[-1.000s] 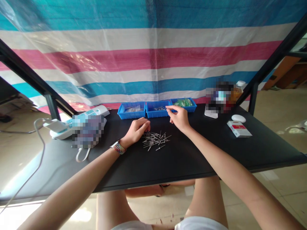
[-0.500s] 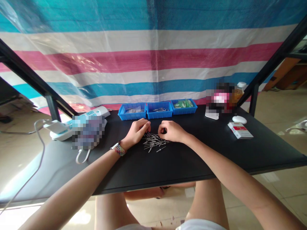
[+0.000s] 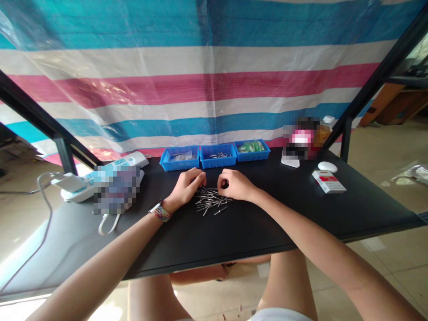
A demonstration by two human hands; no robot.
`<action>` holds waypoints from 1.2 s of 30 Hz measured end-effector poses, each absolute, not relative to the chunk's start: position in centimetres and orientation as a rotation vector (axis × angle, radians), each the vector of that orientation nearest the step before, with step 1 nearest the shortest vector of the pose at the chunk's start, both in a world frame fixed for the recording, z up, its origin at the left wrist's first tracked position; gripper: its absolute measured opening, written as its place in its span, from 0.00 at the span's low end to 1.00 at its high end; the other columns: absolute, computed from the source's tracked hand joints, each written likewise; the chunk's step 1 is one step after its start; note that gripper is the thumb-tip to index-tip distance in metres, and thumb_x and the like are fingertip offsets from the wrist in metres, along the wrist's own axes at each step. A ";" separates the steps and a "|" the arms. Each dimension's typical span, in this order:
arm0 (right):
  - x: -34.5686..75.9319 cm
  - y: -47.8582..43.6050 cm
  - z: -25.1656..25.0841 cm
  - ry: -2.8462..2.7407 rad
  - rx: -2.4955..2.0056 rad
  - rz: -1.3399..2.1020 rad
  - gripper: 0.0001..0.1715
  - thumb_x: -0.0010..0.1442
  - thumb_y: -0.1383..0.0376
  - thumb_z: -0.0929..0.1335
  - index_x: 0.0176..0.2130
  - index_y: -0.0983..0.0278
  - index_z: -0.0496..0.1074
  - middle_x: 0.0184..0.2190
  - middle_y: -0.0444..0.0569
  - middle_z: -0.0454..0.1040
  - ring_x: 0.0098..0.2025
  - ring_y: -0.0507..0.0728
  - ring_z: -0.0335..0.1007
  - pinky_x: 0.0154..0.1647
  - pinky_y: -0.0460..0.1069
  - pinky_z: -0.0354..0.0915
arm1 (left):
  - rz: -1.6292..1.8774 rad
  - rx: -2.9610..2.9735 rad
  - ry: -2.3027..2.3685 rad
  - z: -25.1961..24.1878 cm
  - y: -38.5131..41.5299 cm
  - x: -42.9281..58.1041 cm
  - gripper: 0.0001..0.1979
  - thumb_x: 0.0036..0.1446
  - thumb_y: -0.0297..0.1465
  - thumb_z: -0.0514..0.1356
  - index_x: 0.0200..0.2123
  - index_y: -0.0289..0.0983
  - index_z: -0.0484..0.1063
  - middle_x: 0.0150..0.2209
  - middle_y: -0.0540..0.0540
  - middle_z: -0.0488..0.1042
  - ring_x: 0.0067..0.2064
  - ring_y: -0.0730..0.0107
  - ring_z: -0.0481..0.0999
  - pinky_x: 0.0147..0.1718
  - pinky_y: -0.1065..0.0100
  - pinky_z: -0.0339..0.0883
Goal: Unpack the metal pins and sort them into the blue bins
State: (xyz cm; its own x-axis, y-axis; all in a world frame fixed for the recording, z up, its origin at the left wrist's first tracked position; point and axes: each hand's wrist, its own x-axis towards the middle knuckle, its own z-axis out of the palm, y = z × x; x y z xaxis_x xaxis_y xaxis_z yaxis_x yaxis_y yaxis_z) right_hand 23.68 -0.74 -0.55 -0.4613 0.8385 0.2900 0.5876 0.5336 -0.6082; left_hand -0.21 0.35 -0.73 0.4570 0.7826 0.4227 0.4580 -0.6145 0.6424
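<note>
A loose pile of small metal pins (image 3: 211, 200) lies on the black table (image 3: 254, 223). My left hand (image 3: 187, 185) rests curled at the pile's left edge, fingertips pinched on the pins. My right hand (image 3: 234, 183) is closed in a pinch at the pile's upper right; what its fingers hold is too small to see. Behind the hands stand three blue trays: the left tray (image 3: 179, 159) with clear bags, the middle tray (image 3: 216, 156) with metal pins, the right tray (image 3: 253, 150) with green parts.
A white and blue device (image 3: 87, 183) with a cable sits at the left. At the right lie a red and white box (image 3: 329, 182), a white oval object (image 3: 327, 166) and an amber bottle (image 3: 323, 129). Black frame posts flank a striped tarp behind.
My right hand came back from the middle blue tray to the pin pile and closed there. My left hand stayed by the pile. The view shifted slightly.
</note>
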 end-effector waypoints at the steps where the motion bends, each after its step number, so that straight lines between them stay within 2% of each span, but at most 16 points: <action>1: 23.7 -0.6 -0.5 -2.175 -1.127 0.596 0.06 0.51 0.72 0.76 0.28 0.63 0.77 0.32 0.44 0.72 0.34 0.53 0.69 0.37 0.48 0.62 | 1.007 2.262 1.040 -0.7 0.3 -0.2 0.26 0.77 0.44 0.50 0.29 0.38 0.74 0.29 0.47 0.74 0.35 0.64 0.73 0.38 0.63 0.67; 5: 23.8 -0.1 -0.5 -1.986 -1.050 0.794 0.04 0.55 0.70 0.73 0.30 0.63 0.74 0.31 0.43 0.73 0.29 0.50 0.65 0.32 0.47 0.61 | 1.146 2.176 1.053 -0.5 0.2 0.2 0.16 0.71 0.44 0.59 0.42 0.38 0.77 0.40 0.44 0.79 0.40 0.62 0.77 0.42 0.63 0.71; 7: 23.7 0.0 -0.5 -1.893 -1.021 0.932 0.04 0.57 0.66 0.72 0.32 0.63 0.73 0.28 0.42 0.73 0.26 0.50 0.64 0.29 0.46 0.59 | 1.189 2.153 1.035 -0.5 0.1 0.4 0.15 0.69 0.43 0.63 0.48 0.38 0.76 0.43 0.43 0.79 0.42 0.61 0.79 0.43 0.63 0.73; 12: 23.4 0.2 -0.7 -1.666 -0.922 1.139 0.09 0.57 0.61 0.73 0.36 0.62 0.73 0.30 0.44 0.77 0.27 0.52 0.69 0.27 0.46 0.64 | 1.146 2.233 0.987 -0.3 -0.1 0.7 0.10 0.70 0.39 0.62 0.42 0.39 0.78 0.39 0.45 0.79 0.39 0.64 0.77 0.42 0.64 0.72; 16: 23.4 0.0 -0.5 -1.567 -0.893 1.213 0.13 0.59 0.57 0.73 0.39 0.62 0.72 0.29 0.43 0.76 0.23 0.49 0.67 0.22 0.45 0.64 | 1.159 2.244 0.978 -0.3 -0.2 0.7 0.09 0.70 0.38 0.63 0.41 0.39 0.78 0.37 0.46 0.79 0.38 0.65 0.76 0.40 0.65 0.70; 20: 23.5 -0.1 -0.5 -1.552 -0.897 1.227 0.14 0.59 0.56 0.73 0.40 0.62 0.73 0.30 0.43 0.76 0.23 0.49 0.68 0.22 0.45 0.65 | 1.153 2.238 1.024 -0.5 0.0 0.6 0.13 0.71 0.41 0.61 0.38 0.39 0.77 0.35 0.47 0.78 0.37 0.65 0.76 0.39 0.64 0.69; 24: 23.3 -0.1 -0.6 -1.539 -0.907 1.180 0.14 0.55 0.59 0.76 0.39 0.62 0.74 0.29 0.43 0.75 0.26 0.52 0.72 0.27 0.46 0.69 | 1.135 2.235 1.055 -0.6 0.1 0.5 0.18 0.73 0.43 0.59 0.34 0.39 0.76 0.34 0.46 0.79 0.37 0.64 0.77 0.40 0.64 0.69; 27: 23.3 -0.1 -0.7 -1.548 -0.905 1.120 0.12 0.56 0.59 0.75 0.37 0.62 0.75 0.29 0.44 0.75 0.28 0.52 0.73 0.29 0.47 0.70 | 1.126 2.237 1.053 -0.6 0.1 0.5 0.20 0.73 0.44 0.58 0.33 0.39 0.76 0.34 0.46 0.79 0.37 0.64 0.77 0.41 0.64 0.69; 30: 23.4 -0.1 -0.7 -1.570 -0.912 1.103 0.13 0.59 0.56 0.74 0.37 0.62 0.75 0.30 0.45 0.77 0.27 0.53 0.72 0.28 0.47 0.69 | 1.121 2.209 1.045 -0.5 0.0 0.6 0.19 0.73 0.45 0.58 0.35 0.39 0.76 0.34 0.46 0.78 0.37 0.64 0.77 0.40 0.64 0.69; 33: 23.5 0.0 -0.8 -1.594 -0.942 1.081 0.16 0.60 0.52 0.74 0.36 0.62 0.75 0.30 0.46 0.78 0.26 0.53 0.71 0.27 0.47 0.68 | 1.153 2.131 1.039 -0.5 -0.1 0.6 0.16 0.71 0.46 0.61 0.42 0.38 0.75 0.36 0.47 0.78 0.37 0.65 0.77 0.39 0.65 0.70; 36: 23.5 0.1 -1.0 -1.612 -0.961 1.068 0.18 0.62 0.50 0.73 0.36 0.62 0.75 0.30 0.46 0.78 0.24 0.52 0.71 0.26 0.47 0.67 | 1.171 2.124 1.008 -0.5 -0.1 0.7 0.14 0.69 0.44 0.63 0.42 0.38 0.75 0.37 0.47 0.78 0.37 0.66 0.76 0.40 0.66 0.71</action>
State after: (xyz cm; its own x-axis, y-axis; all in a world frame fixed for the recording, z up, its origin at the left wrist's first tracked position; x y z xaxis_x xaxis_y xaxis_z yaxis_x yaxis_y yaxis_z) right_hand 23.51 0.11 -1.04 -0.2471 0.9280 0.2790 0.1053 0.3120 -0.9442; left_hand 0.69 -0.15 -0.48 0.3528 0.8003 0.4849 0.3610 -0.5945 0.7185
